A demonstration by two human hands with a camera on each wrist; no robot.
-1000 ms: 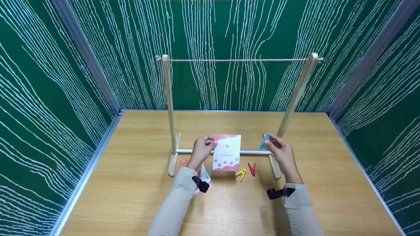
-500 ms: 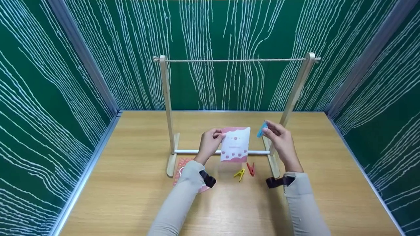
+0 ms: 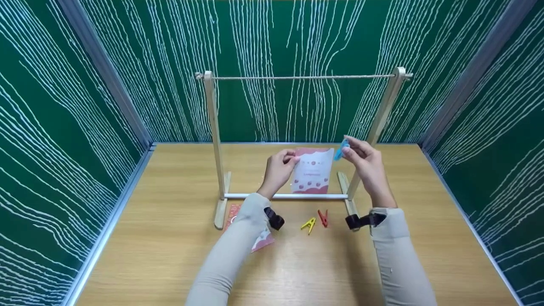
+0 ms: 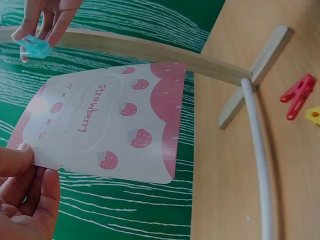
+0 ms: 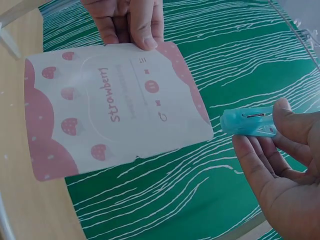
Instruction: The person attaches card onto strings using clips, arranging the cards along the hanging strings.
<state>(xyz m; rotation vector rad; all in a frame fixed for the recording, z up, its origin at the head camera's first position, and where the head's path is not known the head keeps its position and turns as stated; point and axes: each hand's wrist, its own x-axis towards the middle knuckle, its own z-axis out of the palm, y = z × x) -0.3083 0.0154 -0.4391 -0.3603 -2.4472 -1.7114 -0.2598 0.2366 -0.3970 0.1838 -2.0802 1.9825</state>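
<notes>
A pink-and-white card [image 3: 313, 172] printed with strawberries and the word "Strawberry" is raised upright above the rack's white bar. My left hand [image 3: 278, 171] pinches it by its left edge, near the upper corner. In my right hand [image 3: 369, 168] is a light blue clothespin [image 5: 248, 121], pinched between thumb and fingers. The clothespin is close to the card's upper right corner; a narrow gap between them shows in the right wrist view. Both are below the string [image 3: 304, 77] that runs between the rack's two wooden posts.
A yellow clothespin [image 3: 308, 225] and a red clothespin [image 3: 323, 218] lie on the table [image 3: 170, 238]. Under the left forearm are a red patterned card [image 3: 234, 210] and another pink-and-white card [image 3: 264, 241], partly hidden. The wooden rack [image 3: 215, 136] stands before green, white-lined walls.
Both hands have risen and moved away from the body, toward the rack. The card has shifted up and to the right, closer to the blue clothespin. Both grips are kept.
</notes>
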